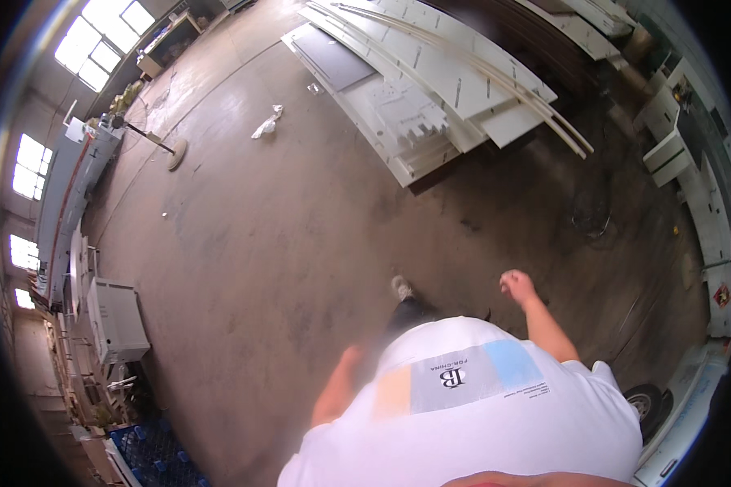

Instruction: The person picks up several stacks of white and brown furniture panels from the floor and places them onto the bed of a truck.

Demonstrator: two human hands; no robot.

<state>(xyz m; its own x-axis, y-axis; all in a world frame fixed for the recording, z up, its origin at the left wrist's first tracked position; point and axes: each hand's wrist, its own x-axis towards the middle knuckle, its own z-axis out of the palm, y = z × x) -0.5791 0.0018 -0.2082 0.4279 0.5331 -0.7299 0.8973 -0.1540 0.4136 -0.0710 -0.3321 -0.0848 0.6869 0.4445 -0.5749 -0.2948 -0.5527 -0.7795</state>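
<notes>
My right hand (517,286) hangs over the bare floor to the right of my body. Its fingers are curled in, and nothing shows in them. On the other side, my left hand (352,355) is low beside my white shirt (455,422), smeared by motion, so its fingers cannot be made out. Neither hand touches any object that I can see. One shoe (401,286) shows ahead of my dark trouser leg (410,312) on the brown floor (268,243).
Ahead lies a stack of white panels (430,61) with long strips (536,101) on top. A white cabinet (118,321) stands left, near a round-based stand (177,154). Crumpled white scrap (268,123) lies on the floor. At lower right is a vehicle wheel (643,402).
</notes>
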